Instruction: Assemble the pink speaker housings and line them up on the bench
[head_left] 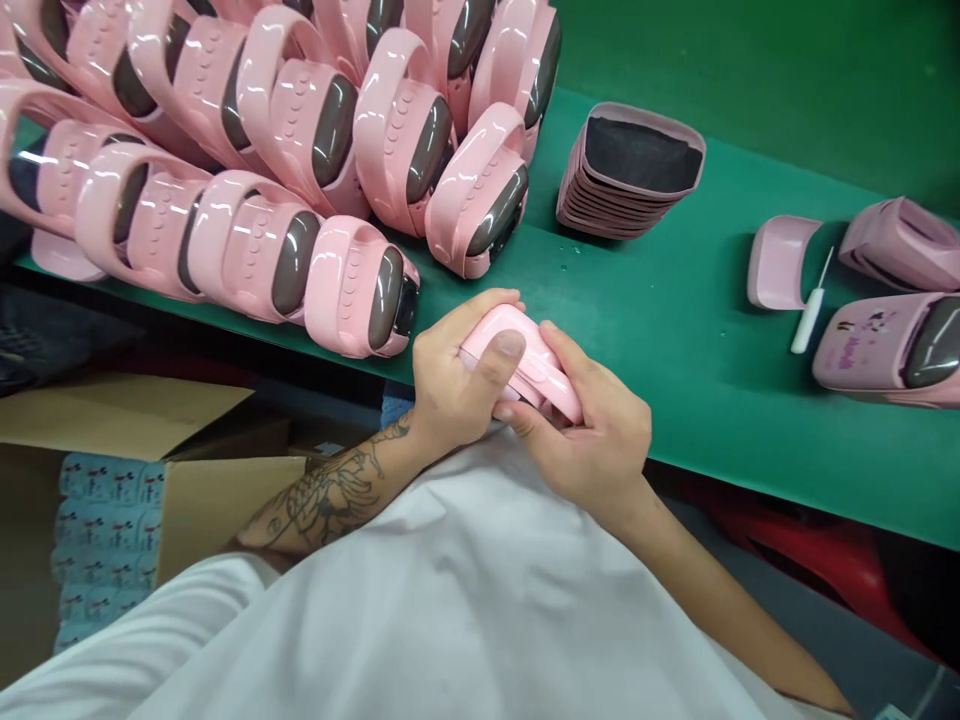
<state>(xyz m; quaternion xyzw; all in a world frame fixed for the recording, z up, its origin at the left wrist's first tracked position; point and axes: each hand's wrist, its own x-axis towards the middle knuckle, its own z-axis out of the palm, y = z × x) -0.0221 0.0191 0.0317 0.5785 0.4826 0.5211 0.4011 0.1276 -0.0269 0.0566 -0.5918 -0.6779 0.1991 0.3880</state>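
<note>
Close to my body, at the table's near edge, both hands grip one glossy pink plastic piece (541,362) with a rounded top. My left hand (454,375) is closed around its left end, the thumb pressed on top. From the other side my right hand (600,430) holds it between fingers and thumb. The underside is hidden by my hands. Just left of them stands the nearest of several pink plastic housings (351,285) with looped handles and dark glossy panels.
Further housings (300,120) crowd the green table's (660,320) left side. Beyond my hands is a stack of pink frames (626,175). To the right lie a curved pink cover (784,262), a white-handled screwdriver (808,318) and a printed pink housing (862,345). An open cardboard box (217,500) stands below left.
</note>
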